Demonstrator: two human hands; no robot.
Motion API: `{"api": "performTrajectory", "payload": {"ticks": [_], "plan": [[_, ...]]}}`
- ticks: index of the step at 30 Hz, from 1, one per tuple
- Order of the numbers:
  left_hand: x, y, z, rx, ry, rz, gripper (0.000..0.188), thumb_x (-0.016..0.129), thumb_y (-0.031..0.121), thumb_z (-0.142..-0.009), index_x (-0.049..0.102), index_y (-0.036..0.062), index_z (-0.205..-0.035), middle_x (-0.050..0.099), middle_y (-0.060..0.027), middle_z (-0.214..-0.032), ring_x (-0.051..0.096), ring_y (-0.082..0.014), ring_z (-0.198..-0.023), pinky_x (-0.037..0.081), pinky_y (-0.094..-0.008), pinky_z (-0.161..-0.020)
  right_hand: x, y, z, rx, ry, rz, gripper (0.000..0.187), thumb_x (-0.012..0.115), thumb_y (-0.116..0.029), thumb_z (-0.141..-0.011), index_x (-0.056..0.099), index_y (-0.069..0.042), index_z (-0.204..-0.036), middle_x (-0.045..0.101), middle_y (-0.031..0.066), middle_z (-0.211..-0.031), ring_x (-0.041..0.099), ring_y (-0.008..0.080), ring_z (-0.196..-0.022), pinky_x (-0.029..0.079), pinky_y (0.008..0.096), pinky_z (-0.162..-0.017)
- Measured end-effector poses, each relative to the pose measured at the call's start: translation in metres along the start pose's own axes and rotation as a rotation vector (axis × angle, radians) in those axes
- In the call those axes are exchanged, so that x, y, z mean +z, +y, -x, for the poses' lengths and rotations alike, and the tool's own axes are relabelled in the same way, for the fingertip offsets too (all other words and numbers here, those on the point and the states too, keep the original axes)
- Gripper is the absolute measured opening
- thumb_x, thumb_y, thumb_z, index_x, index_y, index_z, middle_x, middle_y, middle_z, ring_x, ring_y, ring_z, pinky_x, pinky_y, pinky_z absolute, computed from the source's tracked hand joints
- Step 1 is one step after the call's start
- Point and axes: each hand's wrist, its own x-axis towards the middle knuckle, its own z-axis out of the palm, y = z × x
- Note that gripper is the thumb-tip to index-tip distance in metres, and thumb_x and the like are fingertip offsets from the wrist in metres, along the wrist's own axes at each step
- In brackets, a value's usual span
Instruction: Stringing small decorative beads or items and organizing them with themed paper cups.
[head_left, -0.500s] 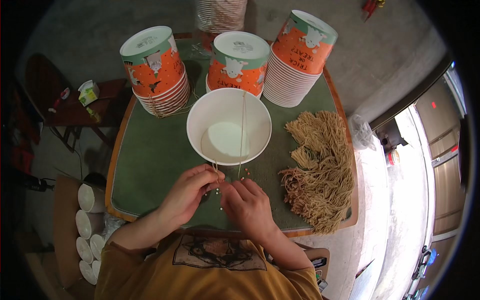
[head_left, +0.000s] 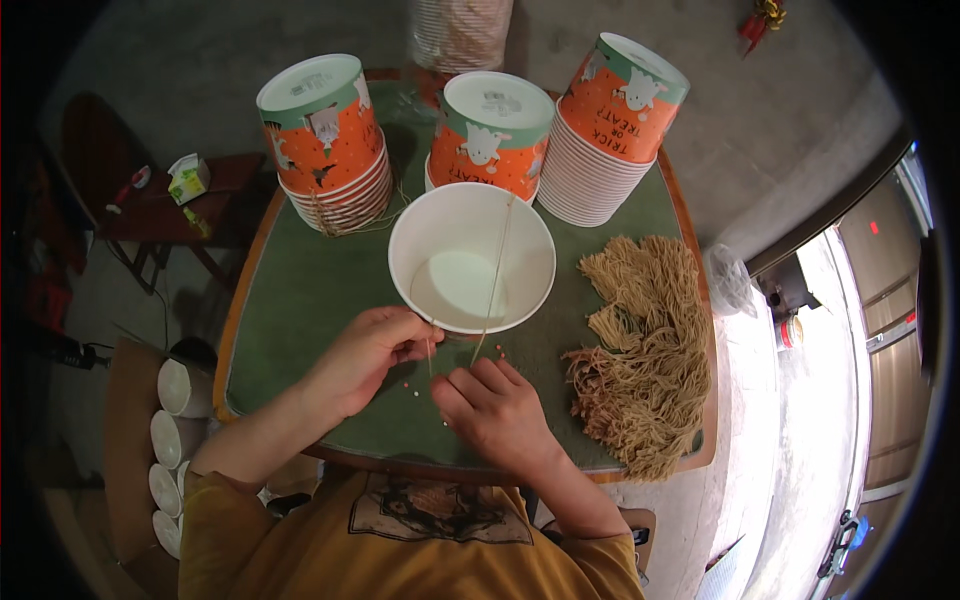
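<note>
A white paper bucket (head_left: pixel 425 235) lies tipped with its mouth toward me on the green tabletop. A thin tan cord (head_left: pixel 496 268) runs across its opening from the far rim down to my right hand (head_left: pixel 490 412), whose fingers are closed round it. At the near rim, my left hand (head_left: pixel 375 348) pinches with thumb and forefinger where the cord meets the bucket. A short length of cord hangs between the two hands. Small pale and pinkish beads (head_left: pixel 417 393) are scattered on the table around my fingers.
Stacks of orange-and-green printed buckets stand upside down at the far left (head_left: pixel 322 130), centre (head_left: pixel 490 130) and right (head_left: pixel 620 110). A heap of tan cords (head_left: pixel 648 350) covers the right side. A cardboard box (head_left: pixel 135 450) with white buckets sits on the left.
My hands have drawn apart, the right one a little lower and the left staying by the near rim. A stretch of cord now shows between them. The whole view has shifted slightly.
</note>
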Motion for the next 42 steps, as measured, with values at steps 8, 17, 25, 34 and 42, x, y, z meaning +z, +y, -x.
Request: {"api": "performTrajectory", "payload": {"ticks": [8,17,25,34,42], "plan": [[-0.038,-0.021,-0.009,0.133,0.046,-0.274,0.024,0.052,0.0,-0.083,0.059,0.0029,-0.106,0.06,-0.005,-0.103,0.055,-0.0136,-0.092,0.043,-0.0267,-0.087,-0.024,0.024,-0.004,0.266,0.156,0.124,0.045,0.069,-0.004,-0.076,0.055,-0.011,-0.119,0.051,0.0051,-0.077,0.055,0.024,-0.068,0.047,0.038,-0.056],[-0.07,-0.011,-0.02,0.556,-0.064,-0.277,0.047,0.052,0.004,-0.092,0.041,0.0048,-0.138,0.048,-0.0075,-0.133,0.047,-0.0151,-0.119,0.037,-0.0297,-0.104,-0.04,0.066,-0.036,0.603,0.163,-0.704,0.013,0.068,-0.009,-0.088,0.065,-0.004,-0.099,0.064,0.001,-0.079,0.061,0.0132,-0.07,0.051,0.0289,-0.066],[-0.108,0.064,0.0,0.991,-0.196,-0.781,0.153,0.081,0.074,-0.038,0.006,0.0084,-0.154,0.009,-0.0166,-0.16,0.018,-0.0325,-0.146,0.019,-0.0486,-0.118,-0.058,0.092,-0.125,0.925,0.069,-1.645,0.026,0.06,-0.019,-0.095,0.048,-0.012,-0.073,0.034,-0.0095,-0.058,0.03,0.001,-0.047,0.025,0.0179,-0.042],[-0.14,0.138,-0.008,1.531,0.008,-1.107,0.161,0.092,0.056,-0.038,-0.014,0.0193,-0.153,0.003,-0.019,-0.16,0.02,-0.0322,-0.145,0.028,-0.0496,-0.115,-0.027,0.104,-0.219,0.879,-0.106,-1.991,0.024,0.062,-0.019,-0.094,0.051,-0.015,-0.074,0.035,-0.0115,-0.058,0.027,0.0007,-0.045,0.023,0.0182,-0.04],[-0.137,0.198,-0.031,1.437,0.134,-0.671,0.147,0.092,0.05,-0.053,-0.01,0.0222,-0.154,0.024,-0.0132,-0.155,0.032,-0.0277,-0.14,0.03,-0.0463,-0.114,-0.02,0.098,-0.273,0.675,-0.069,-1.852,0.019,0.059,-0.023,-0.096,0.057,-0.011,-0.111,0.049,-0.0092,-0.06,0.044,0.0011,-0.049,0.037,0.0154,-0.043]]}}
